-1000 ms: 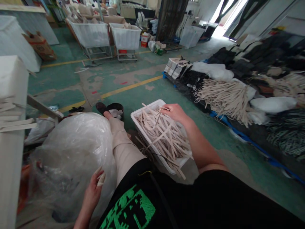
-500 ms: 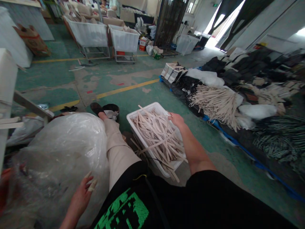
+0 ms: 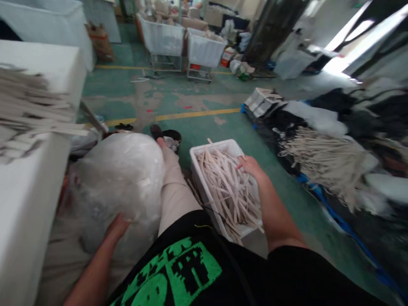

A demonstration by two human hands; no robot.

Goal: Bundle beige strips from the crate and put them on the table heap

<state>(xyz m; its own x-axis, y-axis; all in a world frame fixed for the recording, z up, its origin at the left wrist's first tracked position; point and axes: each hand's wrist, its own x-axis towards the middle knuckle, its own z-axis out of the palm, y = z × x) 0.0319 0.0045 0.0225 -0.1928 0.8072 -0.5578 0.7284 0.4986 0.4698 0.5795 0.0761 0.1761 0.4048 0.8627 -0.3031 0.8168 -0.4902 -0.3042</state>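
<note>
A white plastic bin [image 3: 199, 180] stands on the floor beside my leg, heaped with long beige strips [image 3: 223, 182]. My right hand [image 3: 250, 165] has its fingers closed over the bin's far right rim, with the fingertips on the inner side near the strips. On the other side of my leg is a big clear plastic bag [image 3: 127, 170], bulging and wrinkled. My left hand [image 3: 118, 227] is over the near part of this bag. Its fingers are smeared by motion, and whether they touch the plastic cannot be made out.
At left, a white table [image 3: 44, 170] bears a pile of beige strips [image 3: 32, 106]. To the right lies a blue pallet [image 3: 314, 189] with bundled beige cords [image 3: 321, 157] and dark goods. White wheeled carts [image 3: 162, 38] stand at the back. A dark round container [image 3: 174, 138] is near my foot.
The view has swung left, so more of the table and its strips shows. My left hand has shifted over the bag, its fingers now less spread. My right hand stays at the bin's rim.
</note>
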